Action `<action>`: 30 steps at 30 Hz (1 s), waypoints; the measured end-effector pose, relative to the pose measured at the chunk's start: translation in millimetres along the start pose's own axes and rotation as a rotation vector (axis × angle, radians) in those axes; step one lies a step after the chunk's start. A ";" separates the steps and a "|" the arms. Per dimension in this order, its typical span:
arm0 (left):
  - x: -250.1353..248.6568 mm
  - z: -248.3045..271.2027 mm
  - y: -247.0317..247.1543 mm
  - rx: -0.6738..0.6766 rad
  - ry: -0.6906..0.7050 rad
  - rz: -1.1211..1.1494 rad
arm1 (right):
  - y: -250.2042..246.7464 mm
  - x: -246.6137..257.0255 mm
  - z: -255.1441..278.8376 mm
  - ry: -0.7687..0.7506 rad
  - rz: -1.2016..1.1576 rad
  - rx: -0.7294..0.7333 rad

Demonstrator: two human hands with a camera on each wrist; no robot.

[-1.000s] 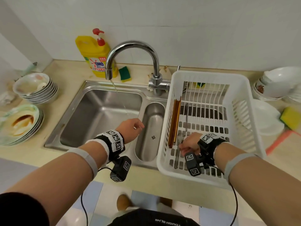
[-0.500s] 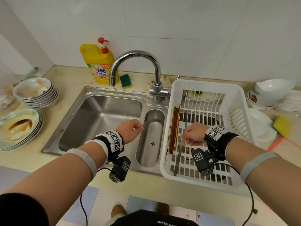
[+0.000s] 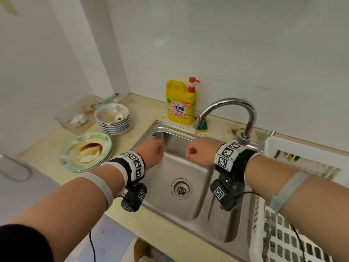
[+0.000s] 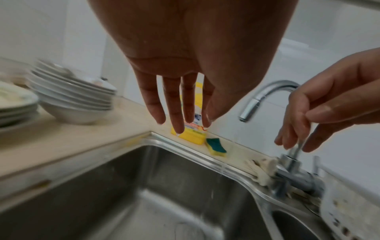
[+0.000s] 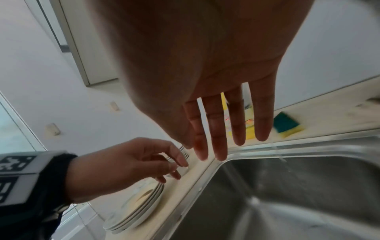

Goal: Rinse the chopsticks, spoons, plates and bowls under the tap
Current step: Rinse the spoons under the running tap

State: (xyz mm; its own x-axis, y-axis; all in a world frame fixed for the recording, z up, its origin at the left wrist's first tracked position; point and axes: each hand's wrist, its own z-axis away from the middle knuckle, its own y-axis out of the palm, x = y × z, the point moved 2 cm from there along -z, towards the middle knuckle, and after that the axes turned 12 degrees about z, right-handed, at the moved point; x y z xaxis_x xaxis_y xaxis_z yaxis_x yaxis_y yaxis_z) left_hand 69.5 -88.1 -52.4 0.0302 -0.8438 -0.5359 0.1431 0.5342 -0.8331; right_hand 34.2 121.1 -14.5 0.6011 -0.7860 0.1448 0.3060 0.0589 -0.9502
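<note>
Both hands hang empty over the main sink basin [image 3: 181, 163]. In the head view my left hand [image 3: 153, 152] is near the basin's back left corner and my right hand [image 3: 198, 153] is just below the tap spout [image 3: 200, 121]. A thin stream of water [image 3: 195, 133] runs from the spout. The wrist views show the left hand's fingers [image 4: 174, 113] and the right hand's fingers [image 5: 220, 138] straight and slightly spread, holding nothing. A stack of sauce-stained plates [image 3: 86, 152] and a stack of dirty bowls [image 3: 113, 118] stand on the counter to the left.
A yellow detergent bottle [image 3: 180, 104] and a green-yellow sponge [image 3: 204, 126] sit behind the sink. The white dish rack [image 3: 302, 163] covers the right side of the sink. A small middle basin [image 3: 226, 220] lies under my right wrist.
My right hand left the rack and moved left over the main basin, under the spout. My left hand shifted toward the basin's back left. The head turned left.
</note>
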 end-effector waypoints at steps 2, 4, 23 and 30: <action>33.8 -8.9 -28.8 -0.038 -0.024 -0.010 | -4.0 31.3 -43.0 -0.034 -0.003 0.012; 69.2 -17.6 -59.1 -0.066 -0.040 -0.020 | -9.3 62.1 -85.7 -0.053 -0.029 0.013; 257.8 -46.9 -184.3 -0.202 -0.144 -0.082 | 28.8 207.1 -299.3 0.154 -0.807 -0.060; 266.2 -54.0 -189.1 -0.214 -0.159 0.023 | 18.9 201.1 -306.0 0.286 -0.983 -0.263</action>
State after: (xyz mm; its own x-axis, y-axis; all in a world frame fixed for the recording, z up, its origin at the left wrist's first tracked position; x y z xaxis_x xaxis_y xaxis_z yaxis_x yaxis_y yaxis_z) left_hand -2.9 -410.9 -44.9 0.1888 -0.8195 -0.5411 -0.0713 0.5381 -0.8399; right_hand -65.0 -224.2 -87.7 -0.0308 -0.5329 0.8456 0.3735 -0.7909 -0.4848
